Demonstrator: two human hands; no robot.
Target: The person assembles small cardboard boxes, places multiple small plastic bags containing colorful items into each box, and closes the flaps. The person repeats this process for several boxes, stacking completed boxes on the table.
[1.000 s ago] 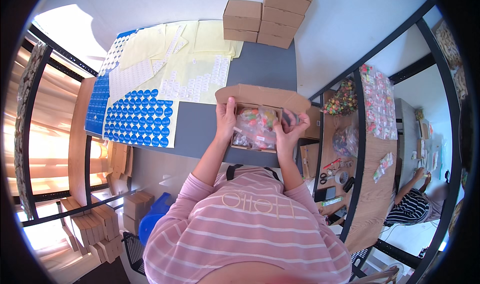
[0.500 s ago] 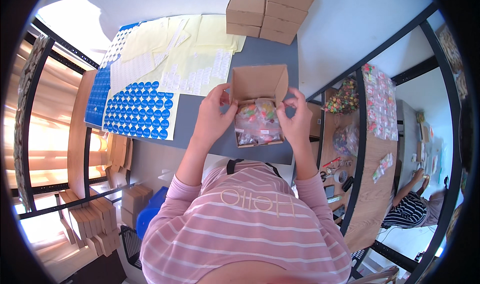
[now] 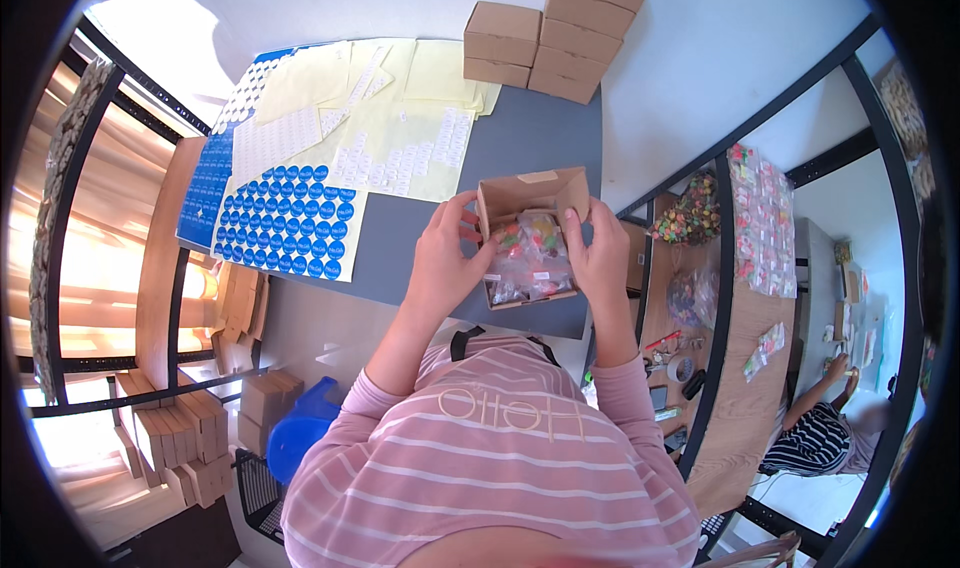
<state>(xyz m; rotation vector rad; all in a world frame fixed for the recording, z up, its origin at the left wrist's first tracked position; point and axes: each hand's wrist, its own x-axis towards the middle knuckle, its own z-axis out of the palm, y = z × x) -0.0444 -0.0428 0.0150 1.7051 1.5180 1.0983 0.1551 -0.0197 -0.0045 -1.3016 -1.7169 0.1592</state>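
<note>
An opened brown cardboard box point(image 3: 532, 189) is held between my two hands, close to the table's near edge. Its lid stands raised on the far side, its flap edge partly folded in. Inside lie clear plastic bags of colourful candy point(image 3: 541, 240), with small white labels on the bags. My left hand point(image 3: 446, 258) grips the left side near the lid's hinge, fingers behind the cardboard. On the other side, my right hand point(image 3: 602, 253) has its thumb on the lid's inner right edge and its remaining fingers mostly hidden behind.
Sheets of round blue stickers point(image 3: 290, 223) and pale yellow label sheets point(image 3: 420, 128) cover the grey table's left part. Closed brown boxes point(image 3: 500, 46) are stacked at the back. A wooden shelf point(image 3: 745, 368) with bagged candy point(image 3: 765, 218) stands right; beyond it, another person point(image 3: 825, 433) works.
The box has come a little nearer to me, and its raised lid now looks shorter and tilted further over. Both hands have moved with it, still holding its sides.
</note>
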